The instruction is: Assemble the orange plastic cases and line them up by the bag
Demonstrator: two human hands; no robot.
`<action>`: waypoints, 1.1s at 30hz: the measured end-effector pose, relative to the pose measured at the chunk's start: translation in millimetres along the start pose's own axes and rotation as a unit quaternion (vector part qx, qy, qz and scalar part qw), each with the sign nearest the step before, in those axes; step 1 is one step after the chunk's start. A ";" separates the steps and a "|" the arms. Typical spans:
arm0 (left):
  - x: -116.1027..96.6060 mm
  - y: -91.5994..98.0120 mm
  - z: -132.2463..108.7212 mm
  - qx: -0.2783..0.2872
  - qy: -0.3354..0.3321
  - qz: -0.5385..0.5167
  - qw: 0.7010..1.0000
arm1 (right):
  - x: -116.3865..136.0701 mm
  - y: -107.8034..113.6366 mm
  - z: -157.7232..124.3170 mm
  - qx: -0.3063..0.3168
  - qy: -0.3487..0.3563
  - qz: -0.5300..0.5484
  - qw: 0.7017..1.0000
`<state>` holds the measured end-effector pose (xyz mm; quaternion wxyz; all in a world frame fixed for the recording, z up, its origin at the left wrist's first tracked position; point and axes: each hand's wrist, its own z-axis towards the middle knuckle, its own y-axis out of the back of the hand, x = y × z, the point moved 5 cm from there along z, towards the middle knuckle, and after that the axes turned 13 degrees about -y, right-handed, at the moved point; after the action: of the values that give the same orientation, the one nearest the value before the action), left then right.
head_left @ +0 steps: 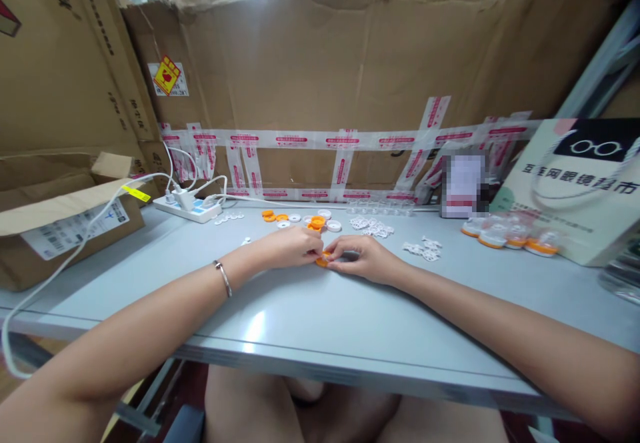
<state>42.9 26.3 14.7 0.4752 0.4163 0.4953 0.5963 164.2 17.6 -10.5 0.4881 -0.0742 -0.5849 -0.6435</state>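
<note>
Near the middle of the table, a small orange round plastic part (323,259) sits between my two hands, partly covered by fingers. My right hand (363,257) pinches it from the right with thumb and forefinger. From the left, my left hand (296,247) meets it with curled, closed fingers; whatever is in their tips is hidden. Just beyond the hands are more orange parts (316,223) and white rings (333,227). Small white cut-out pieces (373,227) lie in a pile to the right, with a second, smaller pile of white pieces (425,249) nearer me.
Assembled orange-and-white pieces with clear domes (543,243) stand at the right before a paper bag (575,196). Clear plastic parts (380,207) line the back by a large carton (320,76). A power strip (187,209), its cable and an open box (75,229) occupy the left.
</note>
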 end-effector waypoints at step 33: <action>65.5 24.0 -19.8 -0.154 0.223 -0.004 0.963 | -16.4 3.7 3.4 0.012 -0.160 0.244 0.957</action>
<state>6.8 85.2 36.8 0.4130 0.1926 0.4928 0.7412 173.7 29.9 -17.9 0.5310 -0.3106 -0.6269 -0.4780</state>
